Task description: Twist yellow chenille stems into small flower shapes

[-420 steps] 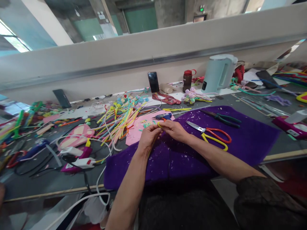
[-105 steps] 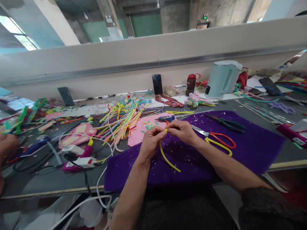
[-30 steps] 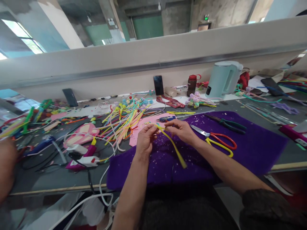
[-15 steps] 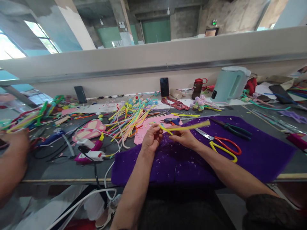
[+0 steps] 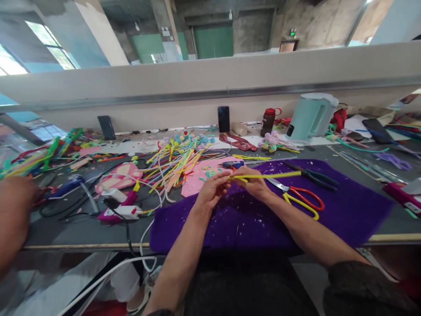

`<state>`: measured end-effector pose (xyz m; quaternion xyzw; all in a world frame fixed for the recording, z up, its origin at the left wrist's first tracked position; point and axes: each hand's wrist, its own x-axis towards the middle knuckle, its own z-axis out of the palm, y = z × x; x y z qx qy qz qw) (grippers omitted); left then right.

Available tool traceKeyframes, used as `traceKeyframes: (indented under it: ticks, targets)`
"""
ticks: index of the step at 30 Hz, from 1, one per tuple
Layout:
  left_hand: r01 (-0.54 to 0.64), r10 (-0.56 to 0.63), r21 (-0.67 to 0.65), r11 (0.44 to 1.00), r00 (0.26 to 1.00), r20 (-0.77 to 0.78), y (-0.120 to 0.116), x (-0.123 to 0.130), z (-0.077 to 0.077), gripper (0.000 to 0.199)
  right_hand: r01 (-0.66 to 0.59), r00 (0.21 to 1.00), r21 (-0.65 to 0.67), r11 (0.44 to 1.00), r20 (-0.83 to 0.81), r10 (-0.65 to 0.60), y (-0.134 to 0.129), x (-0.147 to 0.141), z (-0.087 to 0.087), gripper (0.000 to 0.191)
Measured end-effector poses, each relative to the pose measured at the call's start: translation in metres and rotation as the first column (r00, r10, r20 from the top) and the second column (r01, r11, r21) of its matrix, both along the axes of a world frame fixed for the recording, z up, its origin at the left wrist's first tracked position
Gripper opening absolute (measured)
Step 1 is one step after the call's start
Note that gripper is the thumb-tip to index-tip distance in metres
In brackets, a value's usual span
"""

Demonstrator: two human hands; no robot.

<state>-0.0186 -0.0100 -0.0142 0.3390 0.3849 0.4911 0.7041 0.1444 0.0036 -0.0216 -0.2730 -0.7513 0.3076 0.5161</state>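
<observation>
Workroom bench: two bare hands meet above a purple cloth [image 5: 263,224], the left hand [image 5: 213,191] pinching the near end of a yellow fuzzy stem [image 5: 279,175]. The right hand [image 5: 255,182] curls close against it, though whether its fingers are clamped on the stem cannot be told from here. The stem, which had been dangling over the cloth, has swung out across the right hand, its free end toward the green-handled pliers [image 5: 319,179]; that appears to leave the cloth side of the fingertips less obstructed. Scissors [image 5: 286,188] lie on the cloth beside the right forearm, and a blue glue gun [image 5: 234,164] rests beyond the hands on a pink sheet [image 5: 194,180]
</observation>
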Motion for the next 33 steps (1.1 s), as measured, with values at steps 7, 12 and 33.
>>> traceKeyframes:
  ticks: [7,12,33]
  targets:
    - [0.169,-0.172,-0.037,0.985,0.979,-0.114,0.0,-0.005,-0.003,0.018,-0.223,0.964,-0.333,0.916,-0.212,0.158,0.005,0.005,0.006,0.021]
    - [0.21,-0.205,0.023,0.977,0.968,-0.146,-0.002,-0.004,-0.002,0.019,-0.215,0.961,-0.444,0.87,-0.257,0.107,-0.001,0.003,0.009,0.024]
    - [0.032,-0.026,0.078,0.996,0.997,-0.076,-0.004,0.006,-0.001,0.022,-0.095,0.951,-0.424,0.901,-0.307,-0.045,-0.008,-0.007,0.006,0.015]
